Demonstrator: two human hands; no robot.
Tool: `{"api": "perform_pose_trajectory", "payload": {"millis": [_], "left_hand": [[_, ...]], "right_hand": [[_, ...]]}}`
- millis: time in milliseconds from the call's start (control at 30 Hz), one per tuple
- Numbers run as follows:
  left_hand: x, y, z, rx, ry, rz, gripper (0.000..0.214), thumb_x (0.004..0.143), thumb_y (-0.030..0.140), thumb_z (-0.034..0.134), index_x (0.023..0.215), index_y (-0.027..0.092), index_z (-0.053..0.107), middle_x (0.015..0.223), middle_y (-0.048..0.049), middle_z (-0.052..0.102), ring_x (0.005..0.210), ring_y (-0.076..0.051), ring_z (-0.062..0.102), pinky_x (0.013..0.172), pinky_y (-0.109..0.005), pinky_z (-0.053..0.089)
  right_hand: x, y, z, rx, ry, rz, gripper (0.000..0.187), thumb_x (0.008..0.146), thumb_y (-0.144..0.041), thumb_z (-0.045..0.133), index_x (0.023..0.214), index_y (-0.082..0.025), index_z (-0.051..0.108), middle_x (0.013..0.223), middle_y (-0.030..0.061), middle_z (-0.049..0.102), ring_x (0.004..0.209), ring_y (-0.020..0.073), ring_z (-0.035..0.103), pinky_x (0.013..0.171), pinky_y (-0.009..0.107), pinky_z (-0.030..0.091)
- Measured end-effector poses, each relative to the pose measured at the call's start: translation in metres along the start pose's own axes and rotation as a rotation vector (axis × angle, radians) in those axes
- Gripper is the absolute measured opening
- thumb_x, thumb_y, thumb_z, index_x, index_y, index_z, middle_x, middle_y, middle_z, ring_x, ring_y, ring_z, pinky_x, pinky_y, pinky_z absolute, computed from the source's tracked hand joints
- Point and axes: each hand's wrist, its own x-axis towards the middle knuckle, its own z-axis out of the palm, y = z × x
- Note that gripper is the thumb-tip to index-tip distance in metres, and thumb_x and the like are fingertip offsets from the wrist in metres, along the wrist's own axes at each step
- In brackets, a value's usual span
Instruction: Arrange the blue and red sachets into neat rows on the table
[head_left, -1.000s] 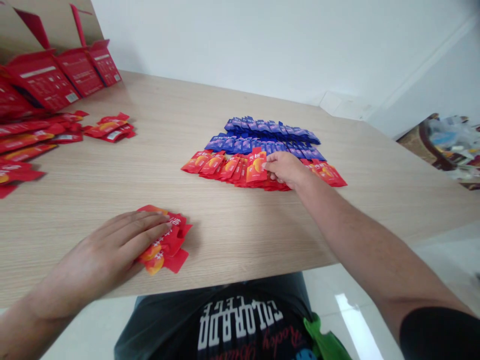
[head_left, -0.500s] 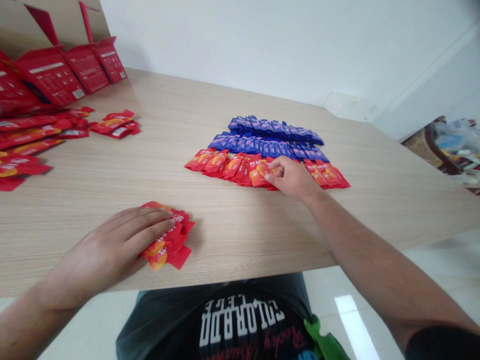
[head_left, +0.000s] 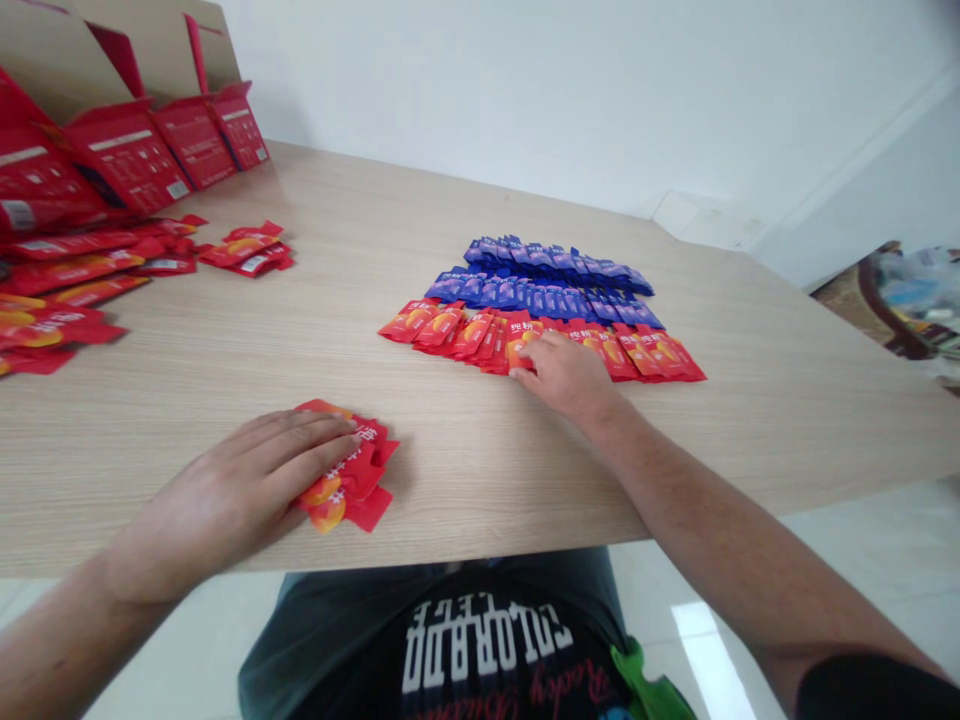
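On the table (head_left: 480, 480), one row of red sachets (head_left: 472, 338) lies before two blue rows (head_left: 536, 297) — long axes and printed tops toward the wall (head_left: 480, 100). Right hand (head_left: 568, 375) touches it, left hand (head_left: 247, 485) covers one red pile (head_left: 367, 468) — whether either grips, I cannot tell.

Front packets (head_left: 474, 338): red, orange fruit print, white lettering. Rear packets (head_left: 551, 299): blue, purple print. Boxes (head_left: 135, 165): red, white print. Table (head_left: 465, 450): pale wood grain. Shirt (head_left: 480, 645): black, white and red lettering.
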Motion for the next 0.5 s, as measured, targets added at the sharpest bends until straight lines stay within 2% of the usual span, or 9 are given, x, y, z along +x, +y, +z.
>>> {"api": "perform_pose_trajectory", "payload": {"millis": [100,300,400,500], "left_hand": [[0.000,0.000,0.000,-0.016,0.006,-0.011,0.063,0.098,0.020,0.064,0.158,0.037,0.061,0.155,-0.0078,0.070,0.135,-0.034,0.071,0.117,-0.057,0.058],[0.015,-0.003,-0.005,-0.005,-0.030,0.041,0.047,0.102,0.024,0.061,0.148,0.029,0.072,0.146,-0.0107,0.075,0.130,-0.032,0.073,0.116,-0.050,0.058],[0.033,-0.004,-0.007,0.009,-0.092,0.052,0.046,0.106,0.026,0.056,0.151,0.029,0.069,0.148,-0.0101,0.074,0.136,-0.031,0.069,0.120,-0.051,0.054],[0.051,-0.004,-0.008,0.036,-0.157,0.044,0.046,0.109,0.026,0.052,0.153,0.029,0.065,0.153,-0.0094,0.071,0.142,-0.030,0.064,0.126,-0.052,0.045]], "right_hand": [[0.002,-0.002,0.002,0.012,0.002,0.030,0.016,0.108,-0.034,0.072,0.108,-0.018,0.075,0.114,0.0113,0.072,0.110,0.0295,0.068,0.086,0.038,0.053],[-0.005,-0.004,-0.004,0.159,0.081,0.008,0.018,0.106,-0.030,0.074,0.119,-0.018,0.075,0.117,0.0125,0.073,0.112,0.0307,0.068,0.090,0.038,0.053],[-0.018,-0.014,-0.009,0.310,0.121,-0.024,0.019,0.105,-0.033,0.072,0.116,-0.018,0.076,0.106,0.0111,0.074,0.100,0.0292,0.069,0.088,0.039,0.053],[-0.032,-0.032,-0.010,0.496,0.084,-0.059,0.022,0.103,-0.036,0.070,0.116,-0.019,0.077,0.099,0.0083,0.074,0.087,0.0259,0.069,0.083,0.038,0.054]]}}
